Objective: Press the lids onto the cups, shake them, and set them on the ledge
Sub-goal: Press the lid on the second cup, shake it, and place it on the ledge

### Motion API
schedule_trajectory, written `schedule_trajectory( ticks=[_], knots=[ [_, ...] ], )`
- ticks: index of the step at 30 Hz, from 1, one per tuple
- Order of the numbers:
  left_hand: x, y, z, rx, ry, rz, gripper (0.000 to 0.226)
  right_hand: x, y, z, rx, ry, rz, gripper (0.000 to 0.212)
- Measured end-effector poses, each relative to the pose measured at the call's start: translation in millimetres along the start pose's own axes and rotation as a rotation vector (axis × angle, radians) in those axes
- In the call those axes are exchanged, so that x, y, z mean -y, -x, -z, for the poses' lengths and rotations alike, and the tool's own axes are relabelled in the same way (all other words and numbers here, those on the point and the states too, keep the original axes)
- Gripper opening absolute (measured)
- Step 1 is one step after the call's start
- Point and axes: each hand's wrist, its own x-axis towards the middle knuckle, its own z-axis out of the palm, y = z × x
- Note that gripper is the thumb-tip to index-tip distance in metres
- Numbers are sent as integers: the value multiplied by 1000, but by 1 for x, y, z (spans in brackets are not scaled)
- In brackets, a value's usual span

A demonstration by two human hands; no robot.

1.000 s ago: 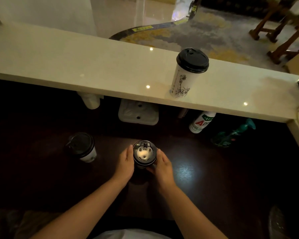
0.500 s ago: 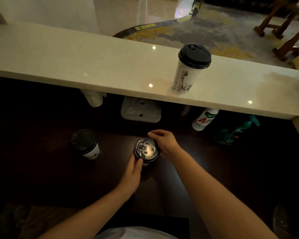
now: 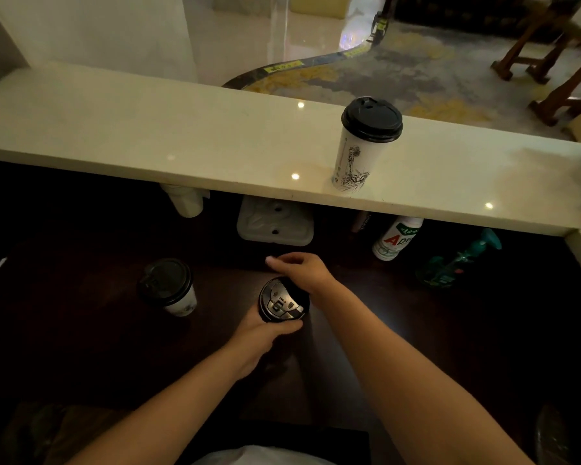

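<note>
A cup with a black lid point(image 3: 282, 303) stands on the dark counter in front of me. My left hand point(image 3: 265, 333) wraps around its near side, below the lid. My right hand point(image 3: 302, 271) curls over the lid's far rim, fingers bent. The cup's body is hidden under the lid and hands. A second short white cup with a black lid point(image 3: 168, 285) stands to the left, untouched. A tall white cup with a black lid and a drawing point(image 3: 361, 149) stands upright on the cream ledge point(image 3: 182, 139).
Under the ledge sit a white moulded tray point(image 3: 275, 224), a white paper cup stack point(image 3: 187, 203), a white bottle with a green and red label point(image 3: 396, 238) and a teal spray bottle point(image 3: 460, 261). Wooden chair legs stand beyond the ledge at the upper right.
My right hand has moved from the cup's right side to the far rim of the lid. My left hand has slid round to the near side. The cup stays on the counter.
</note>
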Motion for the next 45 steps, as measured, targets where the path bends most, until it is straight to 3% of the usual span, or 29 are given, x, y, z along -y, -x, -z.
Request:
schedule_trajectory(
  ticks=[3, 7, 13, 19, 24, 29, 34, 37, 40, 45],
  knots=[
    [-24, -3, 21, -41, -57, -40, 89, 11, 16, 29, -40, -242, 42, 16],
    [-43, -5, 36, -95, 16, -175, 55, -10, 35, 49, -147, -448, 39, 17],
    [-11, -20, 13, -185, -12, -160, 43, -67, 57, 6, -143, -589, -132, 29],
    [7, -21, 3, -240, -88, -193, 36, -93, 61, -22, -178, -593, -105, 33],
    [11, -21, 5, -268, -233, -294, 42, -90, 58, -19, -209, -517, -42, 32],
    [12, -8, 4, -167, -153, -299, 33, -75, 40, 9, -261, -349, 42, 13],
    [26, -1, 11, -20, -177, -253, 28, -45, 8, 21, -216, -147, -40, 36],
    [31, -1, 8, -7, -247, -254, 50, -35, -12, 19, -161, -80, -81, 50],
    [23, -2, -1, -37, -245, -216, 61, -16, -13, 15, -88, 44, -113, 42],
    [6, -9, -16, -97, -224, -139, 74, -6, -16, 2, -17, 169, -136, 53]
  ],
)
